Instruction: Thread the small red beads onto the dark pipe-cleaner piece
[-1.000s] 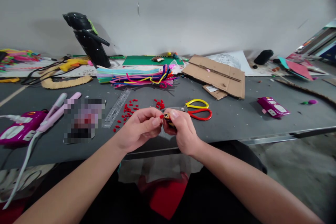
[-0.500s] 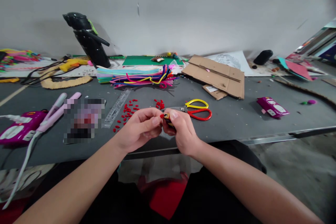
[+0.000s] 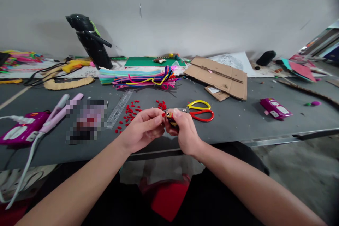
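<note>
Near the front edge of the table, my left hand (image 3: pixel 144 127) pinches a small red fuzzy piece (image 3: pixel 163 114) between thumb and fingertips. My right hand (image 3: pixel 185 130) is closed around a small black and gold lighter (image 3: pixel 172 119), its round-holed metal end turned toward the red piece. The fingers hide most of the lighter. Just beyond my hands lie many loose red pieces (image 3: pixel 129 111) and a smaller red heap (image 3: pixel 161 105). Scissors (image 3: pixel 199 110) with one yellow and one red handle lie behind my right hand, their blades partly covered.
A clear ruler (image 3: pixel 120 109), a blurred-out flat item (image 3: pixel 88 122) and a pink hair straightener (image 3: pixel 62 111) on a purple pack (image 3: pixel 22 129) lie left. Pipe cleaners (image 3: pixel 140 77), a black bottle (image 3: pixel 91 42) and cardboard (image 3: pixel 217 76) are behind. Another purple pack (image 3: pixel 275 108) sits right.
The lighter has turned slightly in my right hand, showing more of its black and gold side. My left hand still pinches the red piece. The view has shifted a little.
</note>
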The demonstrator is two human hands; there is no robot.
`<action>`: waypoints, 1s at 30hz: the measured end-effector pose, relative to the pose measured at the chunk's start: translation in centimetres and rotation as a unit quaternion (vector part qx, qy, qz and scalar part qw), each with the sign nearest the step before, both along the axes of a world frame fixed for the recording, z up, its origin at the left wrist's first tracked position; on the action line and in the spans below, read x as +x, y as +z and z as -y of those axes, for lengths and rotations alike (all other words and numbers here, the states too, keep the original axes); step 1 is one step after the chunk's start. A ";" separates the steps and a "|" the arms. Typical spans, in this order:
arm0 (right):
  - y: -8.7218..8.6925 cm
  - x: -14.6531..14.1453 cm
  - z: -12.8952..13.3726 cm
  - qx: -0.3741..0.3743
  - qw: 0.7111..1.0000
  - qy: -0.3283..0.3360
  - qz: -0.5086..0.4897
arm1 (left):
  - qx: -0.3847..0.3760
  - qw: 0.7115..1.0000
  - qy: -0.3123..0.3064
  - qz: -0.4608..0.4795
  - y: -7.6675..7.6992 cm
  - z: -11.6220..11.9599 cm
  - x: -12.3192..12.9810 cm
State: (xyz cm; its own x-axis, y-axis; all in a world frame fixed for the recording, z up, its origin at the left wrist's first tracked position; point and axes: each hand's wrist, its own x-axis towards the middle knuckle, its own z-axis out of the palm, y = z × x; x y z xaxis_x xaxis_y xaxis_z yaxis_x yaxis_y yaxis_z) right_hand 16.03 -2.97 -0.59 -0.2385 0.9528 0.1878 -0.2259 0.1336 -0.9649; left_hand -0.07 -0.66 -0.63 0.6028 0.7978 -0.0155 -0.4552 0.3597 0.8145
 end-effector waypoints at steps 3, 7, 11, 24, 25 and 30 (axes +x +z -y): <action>0.1 0.1 -0.1 -0.017 1.000 -0.007 0.000 | 0.004 1.000 -0.003 0.012 0.2 0.1 0.0; 0.5 0.4 -0.2 -0.013 1.000 -0.013 0.016 | 0.008 1.000 0.007 0.012 0.6 0.3 -0.1; 1.0 0.7 0.2 -0.007 0.999 -0.001 0.032 | 0.030 0.998 0.053 -0.007 1.3 0.1 -0.7; 1.9 0.9 0.1 -0.068 0.994 0.023 0.087 | 0.292 0.849 0.221 -0.380 3.1 1.0 -2.3; 1.9 0.9 0.0 -0.068 0.993 0.023 0.089 | 0.303 0.842 0.222 -0.387 3.1 1.1 -2.2; 1.6 0.9 -0.2 -0.062 0.993 0.016 0.097 | 0.330 0.826 0.218 -0.402 2.7 1.2 -2.0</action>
